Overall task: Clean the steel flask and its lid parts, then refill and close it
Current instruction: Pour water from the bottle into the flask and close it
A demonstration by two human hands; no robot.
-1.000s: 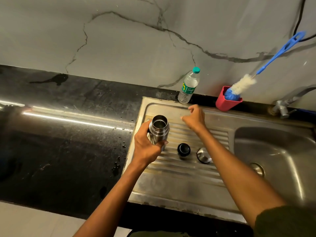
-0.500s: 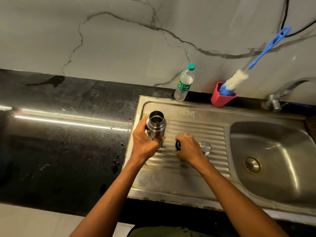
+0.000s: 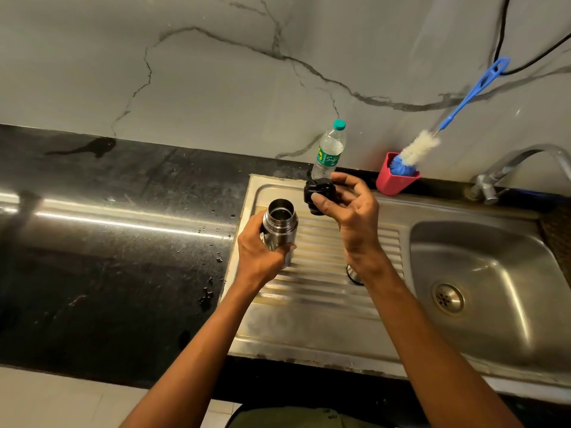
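So, two hands were up over the drainboard (image 3: 324, 304) of the steel sink (image 3: 482, 291). The left hand (image 3: 258, 256) was wrapped round one steel flask (image 3: 279, 225), fingers curled on its body, flask upright w/ its mouth open, just above the ribbed drainboard near the sink's left edge. The right hand (image 3: 352, 211) pinched one black stopper (image 3: 319, 193) betw. thumb and fingertips, other fingers loosely curled, held up and to the right of the flask, not touching it. One steel cap (image 3: 352, 274) lay on the drainboard, mostly hidden under the right wrist. At the back, by the wall: one plastic water bottle (image 3: 329, 149) w/ a green cap, standing just behind the sink rim; one red cup (image 3: 395, 180) holding one bottle brush (image 3: 423, 146) w/ a blue handle leaning on the wall. One tap (image 3: 506, 168) stood at the far right over the basin. The black tabletop (image 3: 108, 242) left of the sink had scattered water drops.
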